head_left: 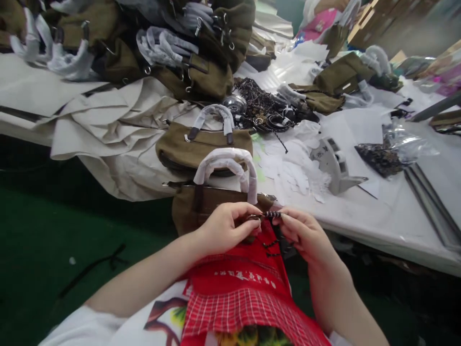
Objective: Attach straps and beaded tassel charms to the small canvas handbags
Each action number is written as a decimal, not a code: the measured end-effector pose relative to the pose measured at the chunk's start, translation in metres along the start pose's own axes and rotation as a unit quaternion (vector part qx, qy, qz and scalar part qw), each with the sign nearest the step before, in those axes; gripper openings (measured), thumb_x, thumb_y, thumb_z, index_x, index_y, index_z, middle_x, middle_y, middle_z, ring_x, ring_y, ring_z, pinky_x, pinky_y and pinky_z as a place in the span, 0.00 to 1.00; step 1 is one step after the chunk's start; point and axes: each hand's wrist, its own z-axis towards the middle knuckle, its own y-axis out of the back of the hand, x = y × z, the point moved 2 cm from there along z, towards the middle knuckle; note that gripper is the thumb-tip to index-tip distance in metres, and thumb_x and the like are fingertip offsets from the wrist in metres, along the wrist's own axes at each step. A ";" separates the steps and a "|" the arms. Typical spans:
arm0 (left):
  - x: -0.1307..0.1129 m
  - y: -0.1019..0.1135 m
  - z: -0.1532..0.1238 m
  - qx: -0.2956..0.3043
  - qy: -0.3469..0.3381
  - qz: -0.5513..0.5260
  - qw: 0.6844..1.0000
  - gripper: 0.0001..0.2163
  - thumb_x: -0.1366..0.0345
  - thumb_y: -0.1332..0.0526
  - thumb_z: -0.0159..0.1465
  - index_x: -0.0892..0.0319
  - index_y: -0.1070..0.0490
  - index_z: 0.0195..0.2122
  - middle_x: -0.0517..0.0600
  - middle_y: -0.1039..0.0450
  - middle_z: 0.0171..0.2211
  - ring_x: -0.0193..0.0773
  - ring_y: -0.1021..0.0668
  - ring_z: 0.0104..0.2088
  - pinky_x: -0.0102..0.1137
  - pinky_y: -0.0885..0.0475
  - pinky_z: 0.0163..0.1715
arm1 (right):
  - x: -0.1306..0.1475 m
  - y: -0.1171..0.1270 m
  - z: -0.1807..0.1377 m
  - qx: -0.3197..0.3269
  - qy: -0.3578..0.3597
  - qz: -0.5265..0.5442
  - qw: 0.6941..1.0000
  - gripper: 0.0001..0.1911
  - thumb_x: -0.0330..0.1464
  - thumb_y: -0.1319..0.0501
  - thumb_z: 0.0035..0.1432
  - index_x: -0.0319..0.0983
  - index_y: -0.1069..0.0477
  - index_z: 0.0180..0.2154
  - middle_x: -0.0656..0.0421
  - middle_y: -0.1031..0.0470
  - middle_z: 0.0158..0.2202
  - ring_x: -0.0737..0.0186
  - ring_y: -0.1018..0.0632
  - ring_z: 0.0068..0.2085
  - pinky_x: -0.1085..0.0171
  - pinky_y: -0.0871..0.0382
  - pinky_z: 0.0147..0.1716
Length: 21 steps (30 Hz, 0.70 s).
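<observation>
My left hand [232, 226] pinches a small metal ring [254, 217] between thumb and forefinger. From that ring runs a dark braided cord [272, 215] with pale flecks, and my right hand [300, 230] grips its other side. Loose cord ends dangle below, over the red apron [248, 274]. Just behind my hands an olive-brown handbag [185, 206] leans at the table edge, its handles [226, 161] wrapped in white film. A second olive handbag [212, 144] lies on the table beyond it.
Piles of olive bags [209, 72] cover the back left. A tangle of dark cords [259, 98] lies mid-table. A tape dispenser [333, 166], a plastic bag of dark pieces [385, 154] and metal bars [432, 206] are on the right. Crumpled sheeting [118, 134] hangs over the left edge.
</observation>
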 end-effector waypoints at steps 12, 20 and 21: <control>0.028 -0.009 0.001 0.006 0.159 -0.273 0.949 0.19 0.60 0.33 0.61 0.64 0.33 0.49 0.56 0.20 0.40 0.40 0.17 0.38 0.35 0.25 0.44 | -0.030 0.018 0.006 -0.054 -0.003 0.004 0.999 0.20 0.49 0.36 0.53 0.37 0.27 0.33 0.69 0.45 0.15 0.75 0.50 0.16 0.73 0.61 0.13; 0.031 -0.008 -0.001 0.006 0.149 -0.200 0.968 0.20 0.62 0.36 0.63 0.63 0.37 0.53 0.59 0.20 0.41 0.41 0.17 0.38 0.37 0.25 0.44 | -0.026 0.024 0.007 -0.074 0.103 -0.232 0.964 0.14 0.43 0.39 0.59 0.39 0.24 0.32 0.61 0.29 0.22 0.67 0.32 0.23 0.67 0.38 0.22; 0.032 -0.008 -0.001 -0.003 0.140 -0.174 0.975 0.19 0.63 0.37 0.63 0.63 0.37 0.54 0.58 0.20 0.41 0.42 0.17 0.39 0.37 0.24 0.44 | -0.023 0.023 0.005 -0.061 0.127 -0.293 0.946 0.12 0.41 0.38 0.59 0.40 0.23 0.33 0.58 0.25 0.28 0.64 0.29 0.26 0.66 0.35 0.25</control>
